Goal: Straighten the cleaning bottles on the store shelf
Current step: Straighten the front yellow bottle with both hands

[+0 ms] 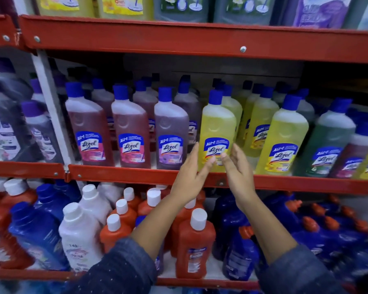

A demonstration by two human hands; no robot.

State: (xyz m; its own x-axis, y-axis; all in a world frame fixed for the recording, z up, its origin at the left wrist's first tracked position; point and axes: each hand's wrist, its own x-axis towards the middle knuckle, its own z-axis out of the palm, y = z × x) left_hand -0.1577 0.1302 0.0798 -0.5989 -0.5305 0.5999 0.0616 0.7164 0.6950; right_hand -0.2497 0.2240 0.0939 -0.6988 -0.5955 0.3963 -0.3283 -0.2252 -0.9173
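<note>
A yellow Lizol bottle (218, 128) with a blue cap stands upright at the front of the middle red shelf (136, 174). My left hand (190, 179) is at its lower left and my right hand (237, 168) at its lower right. Both hands have fingers apart, flanking the label, thumbs touching or nearly touching the bottle's front. Neither hand wraps around it. To its left stand a purple bottle (171, 132) and two pink ones (132, 132). Another yellow bottle (283, 139) leans slightly on the right.
Green, purple and more yellow bottles (327, 143) crowd the right end of the shelf. The lower shelf holds orange bottles (194, 245), white bottles (80, 234) and dark blue bottles (240, 257). The upper red shelf edge (179, 37) carries large refill packs.
</note>
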